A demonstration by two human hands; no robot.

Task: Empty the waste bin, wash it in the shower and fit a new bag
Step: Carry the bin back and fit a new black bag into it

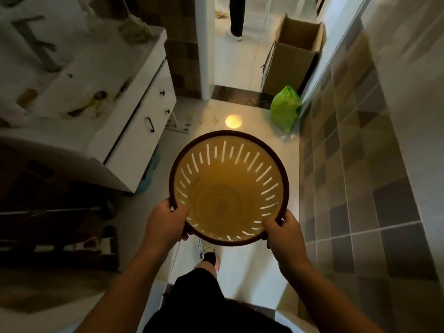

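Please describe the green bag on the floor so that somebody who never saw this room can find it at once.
Follow the tiled wall on the right towards the doorway. At its foot, just before the dark threshold, a full green bag sits on the pale floor. The open cardboard box behind it is brown; nothing else nearby is bright green.

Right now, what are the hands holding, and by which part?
Both hold the slotted yellow waste bin by its dark rim: left hand on the near-left edge, right hand on the near-right, thumbs hooked inside.
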